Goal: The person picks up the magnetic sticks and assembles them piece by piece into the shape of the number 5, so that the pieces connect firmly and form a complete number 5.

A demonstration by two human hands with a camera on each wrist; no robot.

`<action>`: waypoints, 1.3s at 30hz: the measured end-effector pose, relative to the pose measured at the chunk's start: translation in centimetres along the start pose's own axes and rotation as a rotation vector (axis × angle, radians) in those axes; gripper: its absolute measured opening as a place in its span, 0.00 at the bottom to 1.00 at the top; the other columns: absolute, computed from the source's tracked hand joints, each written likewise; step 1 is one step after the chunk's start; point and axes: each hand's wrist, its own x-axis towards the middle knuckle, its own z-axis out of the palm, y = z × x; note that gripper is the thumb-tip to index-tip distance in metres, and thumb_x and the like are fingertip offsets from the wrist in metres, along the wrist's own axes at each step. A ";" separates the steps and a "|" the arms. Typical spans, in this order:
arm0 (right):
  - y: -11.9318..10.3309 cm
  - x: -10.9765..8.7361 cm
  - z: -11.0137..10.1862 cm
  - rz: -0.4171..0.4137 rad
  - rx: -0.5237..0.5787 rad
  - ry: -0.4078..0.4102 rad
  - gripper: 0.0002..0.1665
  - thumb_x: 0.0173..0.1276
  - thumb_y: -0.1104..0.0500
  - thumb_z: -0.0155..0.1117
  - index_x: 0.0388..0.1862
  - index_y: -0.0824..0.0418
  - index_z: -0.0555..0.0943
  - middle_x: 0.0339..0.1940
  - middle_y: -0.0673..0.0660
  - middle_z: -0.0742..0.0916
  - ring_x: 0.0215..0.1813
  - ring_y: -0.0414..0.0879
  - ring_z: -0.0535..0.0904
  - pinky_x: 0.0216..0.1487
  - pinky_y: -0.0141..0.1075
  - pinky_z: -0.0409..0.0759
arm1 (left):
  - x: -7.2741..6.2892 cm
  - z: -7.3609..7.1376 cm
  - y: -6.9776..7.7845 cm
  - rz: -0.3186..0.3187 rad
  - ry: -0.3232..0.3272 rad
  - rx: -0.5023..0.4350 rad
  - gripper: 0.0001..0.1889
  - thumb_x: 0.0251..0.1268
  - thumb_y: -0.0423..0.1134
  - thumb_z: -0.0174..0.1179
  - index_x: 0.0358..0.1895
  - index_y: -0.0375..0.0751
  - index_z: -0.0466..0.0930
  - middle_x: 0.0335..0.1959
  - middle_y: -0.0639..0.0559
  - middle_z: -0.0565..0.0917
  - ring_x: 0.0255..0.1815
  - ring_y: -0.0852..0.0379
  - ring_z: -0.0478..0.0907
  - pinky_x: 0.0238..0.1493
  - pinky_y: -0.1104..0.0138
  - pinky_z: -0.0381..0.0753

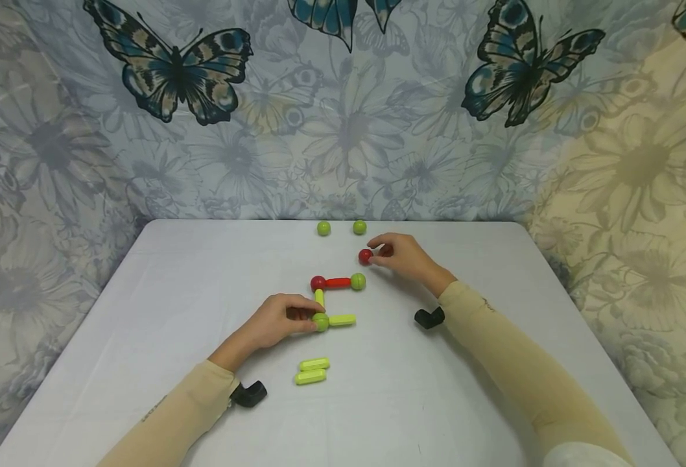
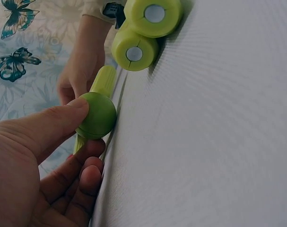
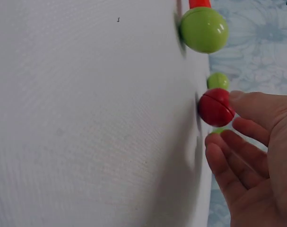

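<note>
My left hand pinches a green ball between thumb and fingertips. This ball joins a lime stick pointing right and another lime stick pointing away. At the far stick's end sits a dark red ball, joined by a red stick to another green ball. Farther back, my right hand has its thumb and forefinger at a loose red ball. The right thumb touches that ball's side, while the other fingers spread below it in the right wrist view.
Two loose lime sticks lie side by side nearer the front. At the back edge of the white table are two loose green balls, one left and one right. A butterfly-patterned cloth hangs behind.
</note>
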 end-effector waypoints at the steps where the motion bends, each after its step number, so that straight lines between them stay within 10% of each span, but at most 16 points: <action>1: 0.0 0.1 0.1 0.000 0.000 -0.003 0.23 0.72 0.58 0.79 0.64 0.62 0.88 0.56 0.57 0.90 0.52 0.51 0.86 0.55 0.47 0.85 | 0.0 0.0 0.0 -0.003 0.001 0.002 0.16 0.68 0.39 0.77 0.57 0.54 0.93 0.43 0.61 0.87 0.43 0.56 0.81 0.45 0.65 0.81; 39: 0.8 -0.7 1.1 -0.018 0.000 0.041 0.17 0.72 0.58 0.78 0.57 0.60 0.87 0.46 0.52 0.90 0.48 0.49 0.85 0.56 0.46 0.85 | -0.3 0.0 0.1 0.006 0.002 0.009 0.15 0.68 0.41 0.78 0.56 0.56 0.93 0.39 0.62 0.86 0.39 0.56 0.81 0.41 0.65 0.80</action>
